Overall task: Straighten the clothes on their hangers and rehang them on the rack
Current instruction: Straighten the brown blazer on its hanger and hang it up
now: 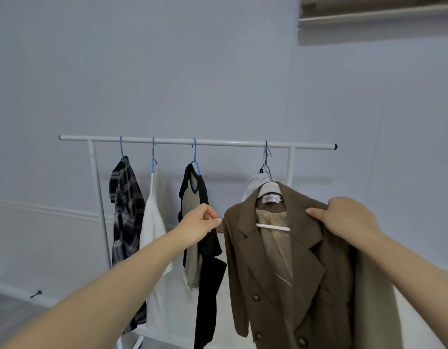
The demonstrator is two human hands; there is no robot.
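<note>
A brown double-breasted coat (265, 268) hangs on a white hanger (269, 188) whose hook sits on the white rack rail (217, 142) near its right end. My left hand (201, 221) pinches the edge of the coat's left shoulder. My right hand (348, 217) grips the coat's right shoulder. Further left on the rail, on blue hangers, hang a plaid shirt (127, 210), a white garment (154, 238) and a beige-and-black top (194, 205). A pale garment (254, 185) hangs partly hidden behind the coat.
The rack stands against a pale wall, on white uprights (99, 210). A black strip of cloth (207, 298) dangles below the beige-and-black top. A shelf (376, 13) juts out high at the right. A small dark object (36, 294) lies by the skirting.
</note>
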